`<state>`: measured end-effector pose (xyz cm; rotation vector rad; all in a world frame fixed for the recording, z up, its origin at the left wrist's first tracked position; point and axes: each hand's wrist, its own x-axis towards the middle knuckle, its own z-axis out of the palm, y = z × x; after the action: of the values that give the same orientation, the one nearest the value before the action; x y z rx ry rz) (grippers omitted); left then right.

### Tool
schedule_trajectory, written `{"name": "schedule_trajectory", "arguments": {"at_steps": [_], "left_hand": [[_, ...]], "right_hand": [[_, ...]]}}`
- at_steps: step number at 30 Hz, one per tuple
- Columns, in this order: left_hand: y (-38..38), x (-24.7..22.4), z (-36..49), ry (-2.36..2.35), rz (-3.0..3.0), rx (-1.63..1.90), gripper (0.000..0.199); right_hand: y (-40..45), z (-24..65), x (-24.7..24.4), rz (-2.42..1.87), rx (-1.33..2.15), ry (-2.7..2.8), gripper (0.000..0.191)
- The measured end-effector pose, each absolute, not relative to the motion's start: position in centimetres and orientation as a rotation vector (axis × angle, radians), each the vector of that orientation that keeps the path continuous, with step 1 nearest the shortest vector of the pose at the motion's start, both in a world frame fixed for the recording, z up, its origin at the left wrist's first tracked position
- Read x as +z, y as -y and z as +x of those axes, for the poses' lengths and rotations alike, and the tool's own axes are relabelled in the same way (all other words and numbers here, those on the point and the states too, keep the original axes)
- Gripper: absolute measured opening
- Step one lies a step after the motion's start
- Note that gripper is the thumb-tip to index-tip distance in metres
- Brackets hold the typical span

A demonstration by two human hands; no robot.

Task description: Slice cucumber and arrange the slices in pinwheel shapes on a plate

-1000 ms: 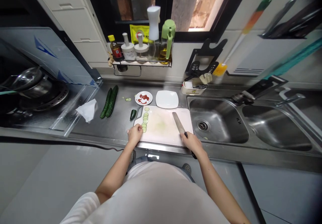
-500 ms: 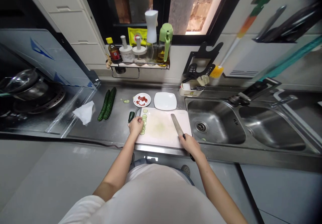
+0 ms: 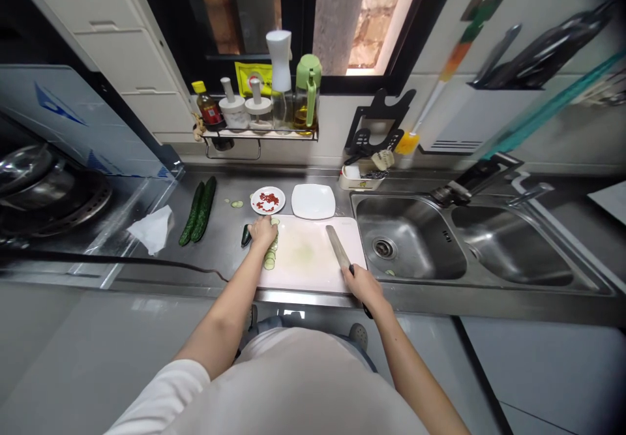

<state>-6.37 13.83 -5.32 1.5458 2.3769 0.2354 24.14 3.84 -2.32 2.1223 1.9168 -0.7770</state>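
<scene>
Over the upper left edge of the white cutting board point(image 3: 306, 282), my left hand point(image 3: 263, 231) lies palm down with its fingers apart. A row of thin cucumber slices point(image 3: 269, 260) runs along that edge, partly covered by the hand. Just left of the hand, a cut piece of dark cucumber point(image 3: 246, 235) rests at the board's side. My right hand point(image 3: 362, 286) grips a kitchen knife point(image 3: 337, 246) by its black handle. The blade lies low over the right part of the board, pointing away and to the left.
Behind the board stand a plate with chopped red pieces point(image 3: 260, 208) and a white square plate point(image 3: 313, 201). Two whole cucumbers point(image 3: 202, 210) and a white cloth or tissue point(image 3: 151, 229) lie leftward. To the right is a double sink point(image 3: 415, 239). A condiment rack point(image 3: 264, 136) hangs above.
My left hand has moved away from me along the slice row, and its fingers have spread from a pinch. The knife stays on the right. The whole view has shifted slightly.
</scene>
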Motion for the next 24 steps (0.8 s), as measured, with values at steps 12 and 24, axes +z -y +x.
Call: {"name": "schedule_trajectory", "arguments": {"at_steps": [12, 24], "left_hand": [[-14.5, -5.7, -6.6, -2.380, 1.561, 0.242, 0.030], [-15.4, -5.6, -6.4, -2.306, 1.502, 0.369, 0.022]], "right_hand": [[-4.0, 24.1, -1.9, 2.125, -0.810, -1.897, 0.047], [-4.0, 24.2, -2.2, 2.134, -0.821, -1.903, 0.049]]}}
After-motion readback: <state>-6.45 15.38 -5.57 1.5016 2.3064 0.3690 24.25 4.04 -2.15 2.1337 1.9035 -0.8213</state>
